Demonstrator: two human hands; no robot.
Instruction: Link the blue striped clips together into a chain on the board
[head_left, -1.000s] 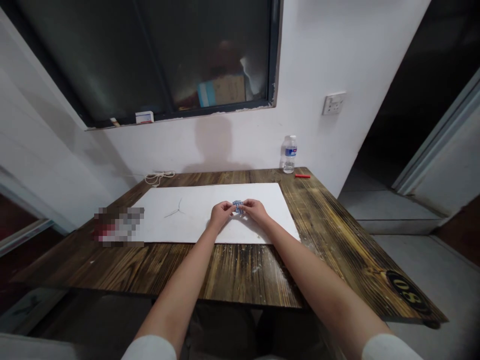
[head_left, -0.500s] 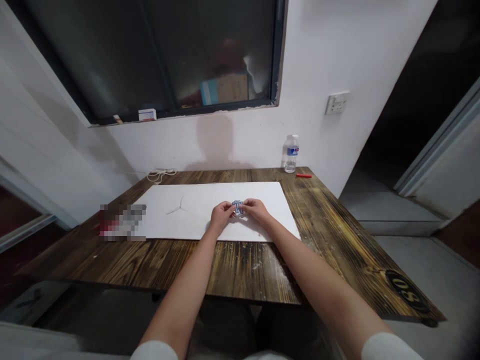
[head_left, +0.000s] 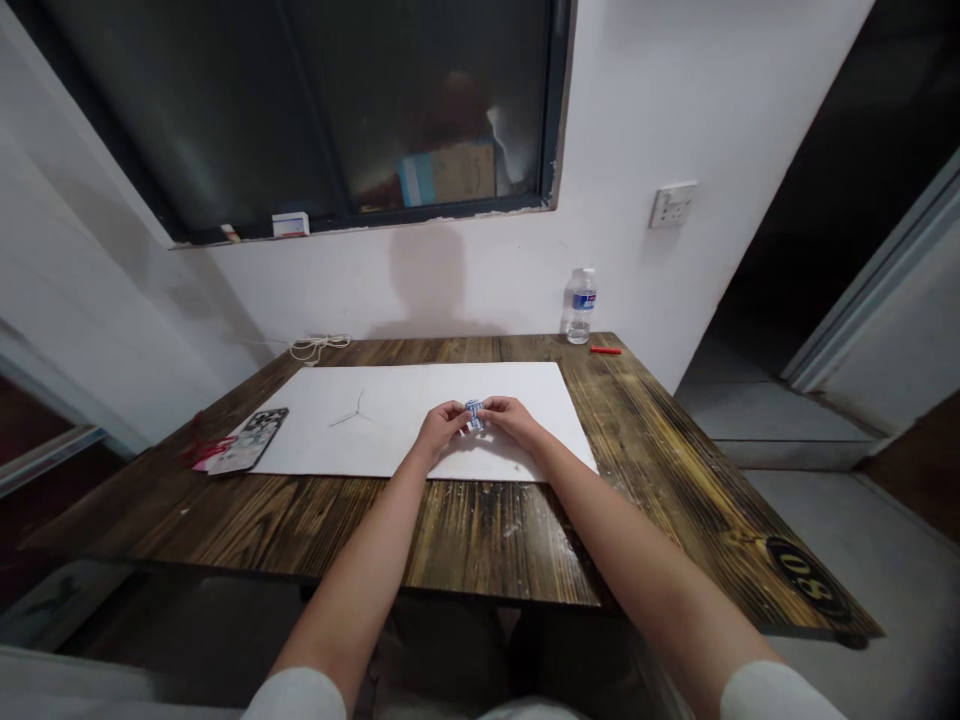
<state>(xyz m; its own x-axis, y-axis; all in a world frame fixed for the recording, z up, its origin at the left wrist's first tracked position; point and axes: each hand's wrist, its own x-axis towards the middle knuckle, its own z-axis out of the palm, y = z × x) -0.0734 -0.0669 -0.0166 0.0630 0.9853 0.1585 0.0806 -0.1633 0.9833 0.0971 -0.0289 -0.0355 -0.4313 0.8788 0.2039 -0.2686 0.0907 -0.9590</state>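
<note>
Both hands meet over the right half of a white board (head_left: 405, 440) that lies on the table. Between my left hand (head_left: 442, 425) and my right hand (head_left: 510, 415) is a small blue-and-white patterned piece (head_left: 475, 412), too small to tell its kind. Each hand pinches one side of it with thumb and fingers, so its edges are partly hidden. Left of the hands, thin dark strands (head_left: 356, 412) branch out on the board from one point.
A phone-like dark patterned object (head_left: 264, 432) and red strands (head_left: 214, 450) lie at the board's left end. Behind stand a coiled white cable (head_left: 319, 346), a water bottle (head_left: 582, 308) and a red pen-like stick (head_left: 606, 351). The dark wooden table (head_left: 660, 500) surrounds the board.
The blue-and-white piece shows a narrower face between my fingers than before. My hands stay in nearly the same place, and the whole view has shifted slightly.
</note>
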